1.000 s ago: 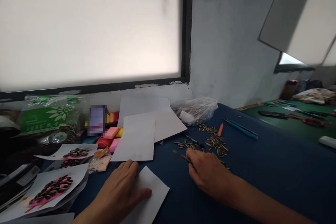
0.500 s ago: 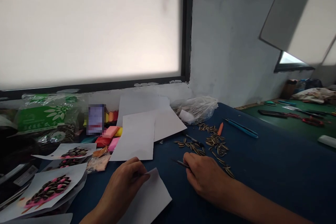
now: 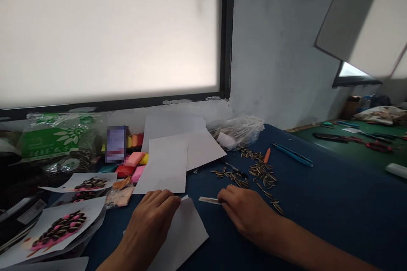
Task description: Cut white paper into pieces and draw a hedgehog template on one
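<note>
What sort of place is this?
Perhaps a craft workroom: loose striped seeds and blue tweezers lie on a blue table, and sheets bearing seed-like designs lie at the left.

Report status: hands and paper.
Left hand on white sheet. Right hand gripping thin flat tool, clear of sheet. Striped seeds scattered just beyond right hand.

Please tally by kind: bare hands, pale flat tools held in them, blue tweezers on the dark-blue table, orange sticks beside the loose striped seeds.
Bare left hand and bare right hand: 2
Pale flat tool in the right hand: 1
Slender blue tweezers: 1
Orange tapered stick: 1
Total: 5
</note>
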Demonstrator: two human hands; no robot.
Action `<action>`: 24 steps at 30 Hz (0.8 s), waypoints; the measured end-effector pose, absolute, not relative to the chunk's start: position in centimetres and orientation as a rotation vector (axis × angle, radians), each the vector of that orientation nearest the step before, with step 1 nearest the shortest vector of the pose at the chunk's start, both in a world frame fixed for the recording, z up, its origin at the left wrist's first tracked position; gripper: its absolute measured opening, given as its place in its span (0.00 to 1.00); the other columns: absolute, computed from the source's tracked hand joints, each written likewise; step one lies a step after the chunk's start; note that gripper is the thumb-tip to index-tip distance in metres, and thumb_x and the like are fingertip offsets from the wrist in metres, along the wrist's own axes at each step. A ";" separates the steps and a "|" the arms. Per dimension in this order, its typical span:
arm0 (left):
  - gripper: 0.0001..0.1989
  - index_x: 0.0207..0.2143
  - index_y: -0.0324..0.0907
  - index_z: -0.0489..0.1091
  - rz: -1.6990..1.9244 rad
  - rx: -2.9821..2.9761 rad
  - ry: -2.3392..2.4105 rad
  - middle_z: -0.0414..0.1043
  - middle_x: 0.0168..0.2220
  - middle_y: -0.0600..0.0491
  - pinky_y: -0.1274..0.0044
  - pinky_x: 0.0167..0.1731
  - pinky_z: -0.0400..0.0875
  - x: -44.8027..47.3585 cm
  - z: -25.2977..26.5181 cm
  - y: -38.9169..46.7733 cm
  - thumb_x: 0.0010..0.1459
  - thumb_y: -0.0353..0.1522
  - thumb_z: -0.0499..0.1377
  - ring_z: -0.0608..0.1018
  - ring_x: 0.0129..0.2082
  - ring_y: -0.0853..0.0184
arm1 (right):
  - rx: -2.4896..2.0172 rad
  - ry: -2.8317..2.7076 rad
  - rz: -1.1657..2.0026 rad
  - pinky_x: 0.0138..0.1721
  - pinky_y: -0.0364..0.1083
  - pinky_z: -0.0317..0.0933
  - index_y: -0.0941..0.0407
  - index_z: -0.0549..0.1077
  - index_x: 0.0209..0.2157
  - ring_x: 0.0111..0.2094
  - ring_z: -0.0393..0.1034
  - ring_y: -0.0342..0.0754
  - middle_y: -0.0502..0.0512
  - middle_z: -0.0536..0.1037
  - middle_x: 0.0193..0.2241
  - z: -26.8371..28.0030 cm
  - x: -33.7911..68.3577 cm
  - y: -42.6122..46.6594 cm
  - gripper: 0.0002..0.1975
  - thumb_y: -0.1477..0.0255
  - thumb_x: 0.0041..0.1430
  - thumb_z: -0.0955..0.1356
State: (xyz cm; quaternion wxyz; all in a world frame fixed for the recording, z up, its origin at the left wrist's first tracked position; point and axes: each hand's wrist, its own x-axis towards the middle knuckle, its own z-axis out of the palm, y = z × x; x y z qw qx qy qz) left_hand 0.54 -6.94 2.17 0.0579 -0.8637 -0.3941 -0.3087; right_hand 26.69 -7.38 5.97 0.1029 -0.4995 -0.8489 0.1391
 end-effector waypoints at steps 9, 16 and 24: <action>0.15 0.39 0.43 0.70 -0.905 -2.575 -1.234 0.74 0.30 0.52 0.72 0.26 0.69 0.1 2.3 -7.0 0.71 0.30 0.45 0.77 0.27 0.61 | -1.248 -2.625 0.528 0.35 0.43 0.61 0.57 0.77 0.39 0.36 0.68 0.47 0.56 0.73 0.36 6.4 27.3 -7.3 0.12 0.77 0.68 0.62; 0.20 0.62 0.50 0.63 -0.783 -2.748 -1.080 0.67 0.61 0.48 0.60 0.53 0.70 1.0 2.1 -7.8 0.69 0.32 0.49 0.71 0.58 0.53 | -1.198 -2.684 0.481 0.36 0.44 0.60 0.56 0.77 0.38 0.36 0.67 0.47 0.56 0.73 0.36 7.1 27.4 -7.4 0.12 0.77 0.68 0.62; 0.21 0.65 0.49 0.61 -0.404 -2.938 -1.187 0.56 0.67 0.50 0.58 0.57 0.67 0.5 1.6 -7.7 0.72 0.36 0.49 0.64 0.64 0.52 | -1.199 -2.658 0.444 0.38 0.45 0.60 0.57 0.77 0.39 0.37 0.67 0.48 0.56 0.74 0.36 7.1 27.4 -7.1 0.12 0.78 0.68 0.62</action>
